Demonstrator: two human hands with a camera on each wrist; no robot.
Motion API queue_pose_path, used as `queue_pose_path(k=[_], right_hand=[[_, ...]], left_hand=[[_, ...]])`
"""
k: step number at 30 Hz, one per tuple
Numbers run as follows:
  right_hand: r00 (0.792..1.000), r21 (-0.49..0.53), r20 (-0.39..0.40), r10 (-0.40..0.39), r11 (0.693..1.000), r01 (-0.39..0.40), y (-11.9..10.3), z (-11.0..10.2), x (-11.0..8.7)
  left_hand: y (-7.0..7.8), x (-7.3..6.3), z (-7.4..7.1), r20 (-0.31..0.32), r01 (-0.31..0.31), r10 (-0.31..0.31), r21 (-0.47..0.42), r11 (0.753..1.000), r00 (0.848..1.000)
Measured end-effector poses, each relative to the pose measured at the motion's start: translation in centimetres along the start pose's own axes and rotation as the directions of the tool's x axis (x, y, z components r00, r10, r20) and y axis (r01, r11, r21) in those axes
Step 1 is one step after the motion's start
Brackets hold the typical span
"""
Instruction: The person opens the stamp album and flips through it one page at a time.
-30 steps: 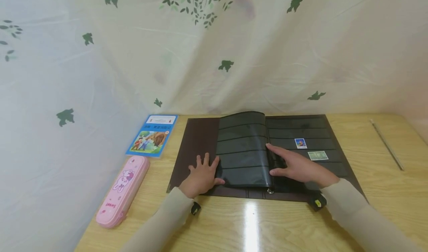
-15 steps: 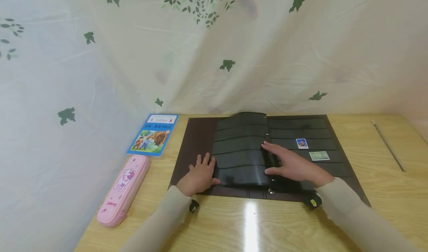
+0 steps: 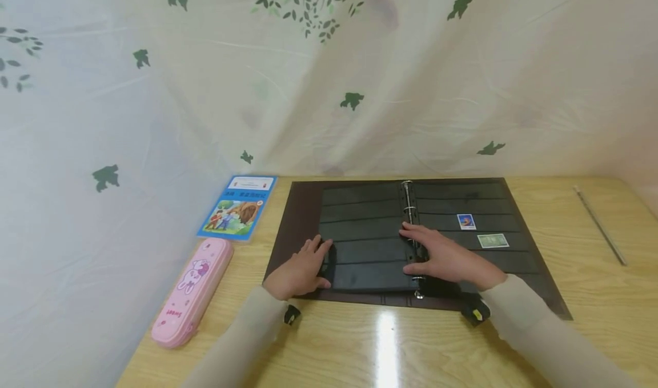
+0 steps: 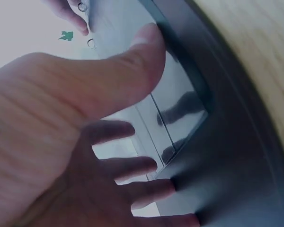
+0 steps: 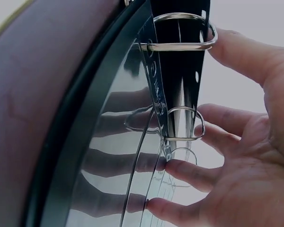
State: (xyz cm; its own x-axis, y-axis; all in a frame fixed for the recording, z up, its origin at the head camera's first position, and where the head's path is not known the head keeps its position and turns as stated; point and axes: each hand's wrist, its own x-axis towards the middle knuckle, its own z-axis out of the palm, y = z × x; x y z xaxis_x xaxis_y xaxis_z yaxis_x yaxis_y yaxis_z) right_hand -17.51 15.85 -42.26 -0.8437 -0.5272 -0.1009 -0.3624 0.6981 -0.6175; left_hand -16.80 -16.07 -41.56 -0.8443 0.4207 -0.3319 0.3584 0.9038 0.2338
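Right hand, fingers spread, partly hides the metal rings of an open album lying at three o'clock from the blue booklet; left hand, fingers apart, covers its eight o'clock edge, thumb contact unclear.

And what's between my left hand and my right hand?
A black pocket page of the ring binder, as the head view shows; no stamp shows there between left hand and right hand.
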Motion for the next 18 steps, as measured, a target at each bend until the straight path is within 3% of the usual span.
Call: queue_pose_path(k=[6, 11, 18], right_hand=[[1.0, 0.022, -0.027, -0.01, 1.0, 0.011, 0.3, -0.1, -0.3], [0.997, 0.019, -0.074, 0.006, 1.0, -0.004, 0.8, -0.6, -0.9], [0.988, 0.026, -0.138, 0.063, 0.998, -0.06, 2.4, -2.0, -2.5]], left_hand=[[-0.1, 0.0, 0.0, 0.016, -0.033, 0.033, 0.028, 0.999, 0.999], [0.0, 0.0, 0.0, 0.018, -0.023, 0.022, 0.031, 0.999, 1.0], [0.6, 0.2, 0.6, -0.043, -0.011, 0.014, 0.066, 0.998, 0.999]])
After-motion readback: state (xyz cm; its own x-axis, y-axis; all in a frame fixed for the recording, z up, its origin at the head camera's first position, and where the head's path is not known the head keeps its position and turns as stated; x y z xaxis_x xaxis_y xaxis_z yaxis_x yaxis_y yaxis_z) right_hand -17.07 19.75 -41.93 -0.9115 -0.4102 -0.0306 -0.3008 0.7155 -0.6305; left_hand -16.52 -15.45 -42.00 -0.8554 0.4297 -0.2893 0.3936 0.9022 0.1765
